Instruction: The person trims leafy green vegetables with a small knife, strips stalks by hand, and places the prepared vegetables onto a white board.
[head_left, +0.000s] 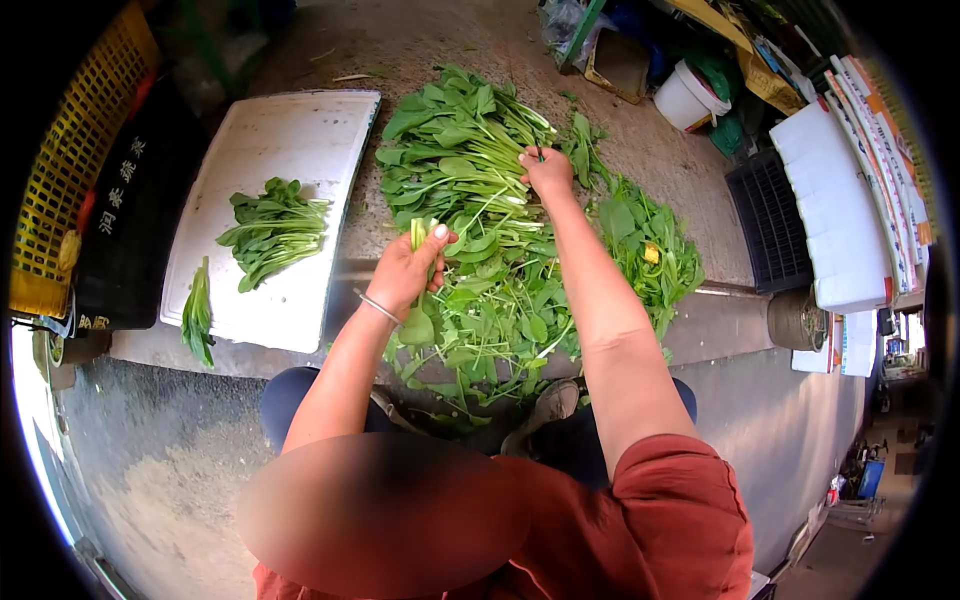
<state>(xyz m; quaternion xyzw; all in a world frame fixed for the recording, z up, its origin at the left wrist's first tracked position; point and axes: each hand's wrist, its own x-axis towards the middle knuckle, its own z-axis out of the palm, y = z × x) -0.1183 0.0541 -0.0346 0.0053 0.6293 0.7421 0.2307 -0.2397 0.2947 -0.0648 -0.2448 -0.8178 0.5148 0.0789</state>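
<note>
To the far left of the left fingers, a yellow crate (62, 165) is standing beside a black box (125, 205) with white characters on its side. Between that box and the left fingers, a white board (290, 130) is lying flat. A small bunch of greens (197, 312) is hanging over the board's near edge, and a fuller bunch of greens (275, 235) is resting nearer the fingers, its pale stalks pointing toward them.

Next comes the left hand (408, 268), wearing a bracelet (378, 307). Its fingers are clenching short green stalks (419, 234), whose cut-looking ends are pointing away from the person. Just beyond these fingers, a large heap of leafy greens (450, 140) is spreading over the ground, its stalks running toward the right fingers. Below and between both hands, loose leaves (490, 320) are lying scattered in front of the person's shoes.

The right hand (547, 173) is reaching farther forward, at the stalk ends of the heap. Its fingers are closing around a thin dark item (541, 155), too small to identify. Right of these fingers, a second leafy pile (625, 220) is lying with a yellow piece (652, 253) on it. Farther right, a white bucket (688, 97), a black crate (768, 220) and a white foam box (835, 200) are standing.
</note>
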